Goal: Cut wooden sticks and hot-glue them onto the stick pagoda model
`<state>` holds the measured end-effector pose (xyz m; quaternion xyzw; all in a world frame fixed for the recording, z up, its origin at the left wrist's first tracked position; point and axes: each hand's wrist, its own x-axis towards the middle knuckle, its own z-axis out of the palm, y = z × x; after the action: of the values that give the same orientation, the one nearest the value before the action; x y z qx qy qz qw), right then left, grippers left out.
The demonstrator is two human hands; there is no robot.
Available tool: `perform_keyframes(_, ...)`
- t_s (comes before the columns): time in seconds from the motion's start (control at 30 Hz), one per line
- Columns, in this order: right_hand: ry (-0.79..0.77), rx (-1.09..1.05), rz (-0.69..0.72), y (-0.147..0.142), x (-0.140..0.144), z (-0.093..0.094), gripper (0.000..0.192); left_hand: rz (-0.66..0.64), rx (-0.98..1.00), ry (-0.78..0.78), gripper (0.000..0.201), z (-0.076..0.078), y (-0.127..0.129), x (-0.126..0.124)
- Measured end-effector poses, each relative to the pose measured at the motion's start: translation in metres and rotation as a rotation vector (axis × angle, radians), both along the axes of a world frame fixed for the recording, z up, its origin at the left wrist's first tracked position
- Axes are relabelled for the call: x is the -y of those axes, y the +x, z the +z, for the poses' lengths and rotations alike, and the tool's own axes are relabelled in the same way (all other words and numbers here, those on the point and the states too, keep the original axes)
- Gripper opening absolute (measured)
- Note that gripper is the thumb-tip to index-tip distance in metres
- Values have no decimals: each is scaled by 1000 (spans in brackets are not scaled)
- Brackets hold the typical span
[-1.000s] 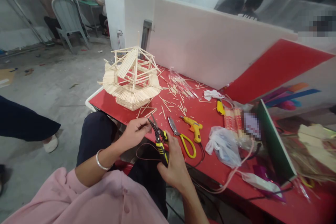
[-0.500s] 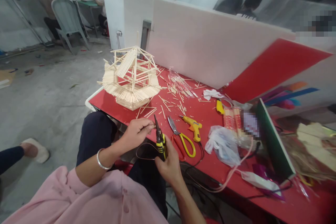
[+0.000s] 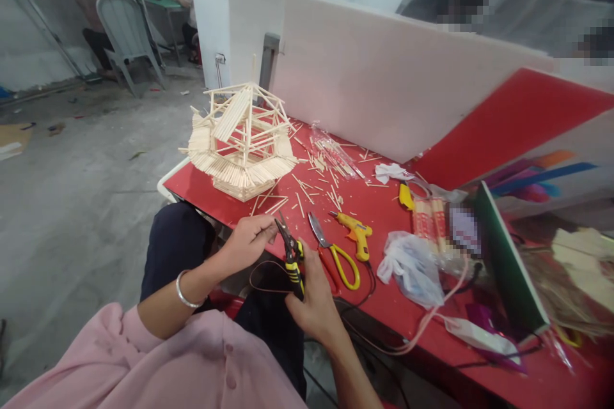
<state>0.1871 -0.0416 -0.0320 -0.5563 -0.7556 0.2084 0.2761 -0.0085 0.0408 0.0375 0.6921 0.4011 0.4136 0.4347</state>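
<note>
My right hand (image 3: 314, 294) is wrapped round the yellow-and-black handles of a pair of long-nose pliers (image 3: 291, 252). The pliers' jaws are apart and point up and away. Close beside the jaw tips, my left hand (image 3: 252, 239) has its fingertips pinched together; what they hold is too small to make out. A thin brownish wire (image 3: 250, 276) loops below the hands, its ends hidden near the pliers. Beyond my left hand, a pavilion-like model of wooden sticks (image 3: 244, 140) stands upright on the red table (image 3: 187, 188).
Red-and-yellow-handled scissors (image 3: 344, 265) and a yellow glue gun (image 3: 355, 234) lie right of the pliers. Loose sticks (image 3: 307, 188) and a clear plastic bag (image 3: 410, 268) are on the table. A green-sided box (image 3: 511, 262) stands at right, a white board (image 3: 364, 70) behind.
The pliers' jaws have opened and tilted left, closer to my left fingertips. My hands otherwise stay nearly in place. A foot at the left edge has left the view.
</note>
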Motion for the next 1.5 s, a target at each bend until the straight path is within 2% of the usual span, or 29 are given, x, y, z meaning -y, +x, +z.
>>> perform_keyframes(0.23, -71, -218, -50, -16, 1, 5, 84, -3, -53, 44, 30, 0, -3, -1)
perform_keyframes(0.37, -52, -302, -78, -20, 5, 3, 82, 5, 7, 6, 18, 0, -1, 1)
perform_keyframes(0.43, -84, -314, -66, -18, 6, 0, 83, 20, 17, -5, 15, -3, -1, 1)
perform_keyframes(0.5, -113, -305, -48, -15, 7, -2, 85, 15, -1, 11, 21, -4, -2, -1)
perform_keyframes(0.67, -68, -228, -60, -13, 5, -3, 89, -40, -10, 57, 29, -4, -6, -4)
perform_keyframes(0.77, -81, -300, -47, -18, 4, 0, 84, -30, 0, 50, 31, -3, -6, -4)
perform_keyframes(0.93, -174, -412, -143, -25, 4, 0, 61, -50, 58, -58, 27, -3, -5, -5)
perform_keyframes(1.1, -199, -447, -134, -22, 1, 4, 77, -89, 85, -145, 33, -2, -4, -7)
perform_keyframes(1.33, -181, -246, -127, -16, -1, 6, 88, -77, 78, -72, 30, -9, -6, -11)
perform_keyframes(1.5, -177, -232, -131, -21, -1, 4, 86, -60, 70, -16, 25, -14, -8, -13)
